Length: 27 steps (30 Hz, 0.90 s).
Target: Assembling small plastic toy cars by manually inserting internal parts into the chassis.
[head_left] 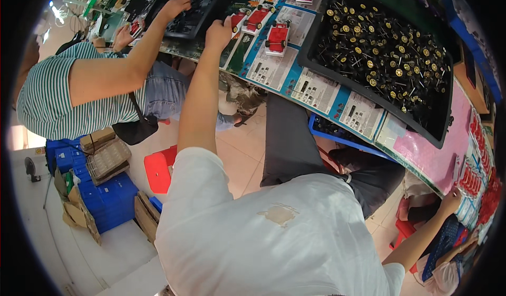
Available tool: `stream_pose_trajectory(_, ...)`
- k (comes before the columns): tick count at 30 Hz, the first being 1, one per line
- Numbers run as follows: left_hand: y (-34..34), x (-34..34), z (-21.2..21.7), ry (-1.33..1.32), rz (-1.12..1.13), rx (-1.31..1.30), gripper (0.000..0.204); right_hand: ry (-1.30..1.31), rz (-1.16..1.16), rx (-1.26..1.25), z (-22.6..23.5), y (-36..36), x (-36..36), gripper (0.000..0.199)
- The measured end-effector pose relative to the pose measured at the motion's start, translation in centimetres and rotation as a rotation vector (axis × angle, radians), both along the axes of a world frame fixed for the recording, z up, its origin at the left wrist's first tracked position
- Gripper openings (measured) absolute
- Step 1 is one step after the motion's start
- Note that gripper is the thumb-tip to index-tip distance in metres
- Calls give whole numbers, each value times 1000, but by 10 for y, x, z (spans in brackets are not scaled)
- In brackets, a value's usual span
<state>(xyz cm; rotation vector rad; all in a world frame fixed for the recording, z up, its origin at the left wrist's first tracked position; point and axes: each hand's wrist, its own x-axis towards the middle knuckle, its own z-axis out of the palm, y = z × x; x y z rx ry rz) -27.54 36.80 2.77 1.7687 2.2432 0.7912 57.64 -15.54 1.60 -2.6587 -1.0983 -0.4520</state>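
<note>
Left hand (219,32) on black tray (192,11), fingers curled over its rim; red toy cars (278,36) just beyond; right hand (450,201) fingers indistinct.

- The left arm stretches far forward and up, nearly straight, bare below a white sleeve.
- The left hand (219,32) is curled, knuckles up.
- The right hand (451,200) reaches low to the right, fingers bent.

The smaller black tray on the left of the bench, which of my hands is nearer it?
Left. Your left hand is at the tray's near edge; your right hand is far off at the bench's right end.
</note>
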Motion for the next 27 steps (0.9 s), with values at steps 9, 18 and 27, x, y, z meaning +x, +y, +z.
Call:
stream_pose_trajectory(9,-188,104,43,14,-130,479,41,569,32,543,81,22,-188,22)
stream_pose_trajectory(18,-322,299,16,-1788,-1100,-872,58,813,869,385,90,74,-363,10)
stream_pose_trajectory(27,-303,293,28,-1723,-897,-722,29,431,420,535,39,135,-199,16)
